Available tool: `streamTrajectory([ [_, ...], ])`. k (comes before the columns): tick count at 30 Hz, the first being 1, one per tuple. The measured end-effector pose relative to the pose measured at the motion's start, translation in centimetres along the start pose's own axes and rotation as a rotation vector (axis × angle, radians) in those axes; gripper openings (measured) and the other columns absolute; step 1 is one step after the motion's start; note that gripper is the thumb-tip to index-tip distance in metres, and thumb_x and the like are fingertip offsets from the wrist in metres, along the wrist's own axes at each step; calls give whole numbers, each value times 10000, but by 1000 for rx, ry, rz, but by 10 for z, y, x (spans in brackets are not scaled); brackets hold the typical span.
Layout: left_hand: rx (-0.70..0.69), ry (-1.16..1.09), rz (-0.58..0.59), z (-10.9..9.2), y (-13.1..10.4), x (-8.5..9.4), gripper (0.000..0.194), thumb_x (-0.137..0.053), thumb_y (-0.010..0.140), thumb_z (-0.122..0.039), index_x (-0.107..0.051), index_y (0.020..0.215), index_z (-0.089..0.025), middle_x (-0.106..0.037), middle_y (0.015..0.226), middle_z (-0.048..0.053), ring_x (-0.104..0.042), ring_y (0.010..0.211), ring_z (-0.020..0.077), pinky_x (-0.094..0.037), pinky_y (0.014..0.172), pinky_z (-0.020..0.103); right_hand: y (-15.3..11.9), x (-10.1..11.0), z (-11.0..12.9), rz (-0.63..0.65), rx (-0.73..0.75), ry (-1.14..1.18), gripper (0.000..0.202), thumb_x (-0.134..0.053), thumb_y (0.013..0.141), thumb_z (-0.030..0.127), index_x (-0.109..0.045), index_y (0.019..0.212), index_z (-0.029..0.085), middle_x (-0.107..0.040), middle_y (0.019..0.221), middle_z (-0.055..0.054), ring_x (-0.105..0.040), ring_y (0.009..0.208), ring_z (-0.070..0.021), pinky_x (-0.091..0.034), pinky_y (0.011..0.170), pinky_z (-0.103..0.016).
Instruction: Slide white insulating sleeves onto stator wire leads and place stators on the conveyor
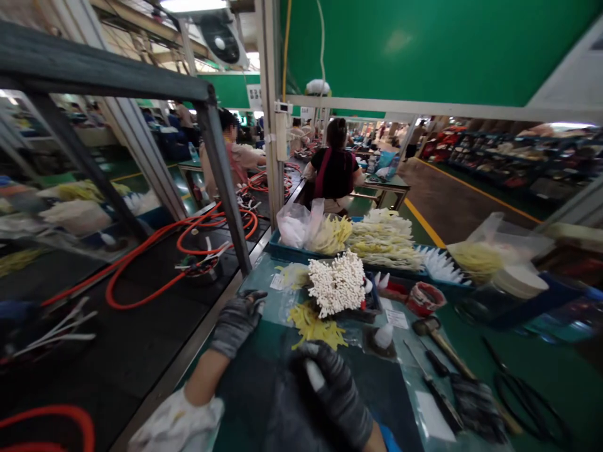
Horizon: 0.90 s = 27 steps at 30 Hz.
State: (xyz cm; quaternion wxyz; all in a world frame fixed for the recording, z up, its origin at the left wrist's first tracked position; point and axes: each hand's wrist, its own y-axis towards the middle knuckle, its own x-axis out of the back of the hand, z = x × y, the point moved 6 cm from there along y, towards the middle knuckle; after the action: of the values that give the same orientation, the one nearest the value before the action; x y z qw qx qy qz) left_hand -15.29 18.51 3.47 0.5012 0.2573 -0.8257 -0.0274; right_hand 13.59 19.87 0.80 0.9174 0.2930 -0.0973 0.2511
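Note:
My left hand [239, 321], in a grey striped glove, rests at the left edge of the green work table, its fingers bent toward the thumb; whatever lies between them is too small to tell. My right hand [330, 383], gloved alike, is nearer the front with curled fingers. A small white piece [315, 375] shows at its thumb side. Beyond my right hand lie loose yellow strips [316, 328]. Behind these, a bundle of thin white sticks with round tips [336, 284] stands in a dark tray.
Blue trays hold yellow-white strips [384, 238] and white pointed pieces [440, 265]. At right lie a red-stained cup [424, 299], a hammer [443, 345], scissors [522, 389] and a spare glove [478, 405]. Left runs a dark conveyor [136, 345] with orange hoses. Two people sit ahead.

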Motion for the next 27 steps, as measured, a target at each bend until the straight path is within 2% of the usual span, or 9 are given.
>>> streamTrajectory([
  [5, -15, -189, -55, -3, -1, -18, 325, -616, 956, -189, -892, 1120, -238, -895, 1162, 85, -859, 1127, 257, -689, 1090, 407, -10, 9, -4, -91, 90, -80, 440, -626, 1072, 233, -787, 1390, 491, -901, 1213, -15, -901, 1071, -297, -768, 971, -413],
  [8, -23, -284, -89, -2, -10, -25, 316, -602, 959, -200, -890, 1085, -225, -899, 1102, 84, -869, 1052, 244, -712, 1026, 385, -9, 14, 3, -51, 179, -127, 587, -604, 1044, 173, -736, 1473, 551, -903, 1195, 3, -911, 1010, -310, -790, 889, -402],
  [12, -52, -386, -116, -1, -21, -26, 308, -599, 993, -248, -882, 1109, -212, -897, 1076, 95, -867, 1001, 240, -723, 982, 384, -8, 21, 4, 69, 227, -209, 704, -603, 1029, 98, -680, 1577, 535, -890, 1272, -20, -907, 1062, -309, -787, 926, -396],
  [15, -91, -438, -115, -4, -28, -25, 295, -615, 991, -261, -877, 1119, -215, -895, 1080, 96, -864, 1015, 239, -720, 994, 389, -13, 23, -2, 124, 279, -244, 742, -640, 1016, 101, -642, 1620, 532, -894, 1248, -34, -911, 1022, -308, -794, 870, -385],
  [17, -123, -466, -100, -9, -32, -27, 290, -625, 983, -254, -876, 1128, -224, -894, 1088, 92, -862, 1029, 238, -717, 1005, 392, -18, 24, -8, 119, 297, -267, 713, -666, 1013, 115, -664, 1600, 520, -898, 1226, -43, -912, 1004, -303, -793, 847, -381],
  [21, -173, -513, -71, -18, -38, -31, 280, -636, 981, -265, -871, 1128, -226, -890, 1061, 103, -859, 996, 248, -724, 977, 397, -22, 25, -14, 78, 250, -305, 583, -660, 1029, 119, -757, 1499, 450, -893, 1235, -66, -908, 1047, -287, -781, 898, -380],
  [23, -179, -527, -63, -21, -39, -32, 269, -633, 997, -284, -870, 1109, -225, -886, 1034, 110, -857, 969, 254, -727, 957, 394, -20, 25, -13, 123, 270, -291, 630, -647, 1024, 98, -729, 1544, 445, -896, 1237, -69, -910, 1050, -288, -781, 892, -367],
  [27, -166, -536, -60, -23, -40, -27, 283, -621, 1031, -318, -873, 1111, -218, -880, 1045, 102, -855, 983, 276, -724, 973, 409, -14, 27, -9, 169, 310, -290, 772, -634, 1017, 88, -603, 1666, 507, -899, 1241, -49, -915, 1000, -317, -803, 836, -390],
])
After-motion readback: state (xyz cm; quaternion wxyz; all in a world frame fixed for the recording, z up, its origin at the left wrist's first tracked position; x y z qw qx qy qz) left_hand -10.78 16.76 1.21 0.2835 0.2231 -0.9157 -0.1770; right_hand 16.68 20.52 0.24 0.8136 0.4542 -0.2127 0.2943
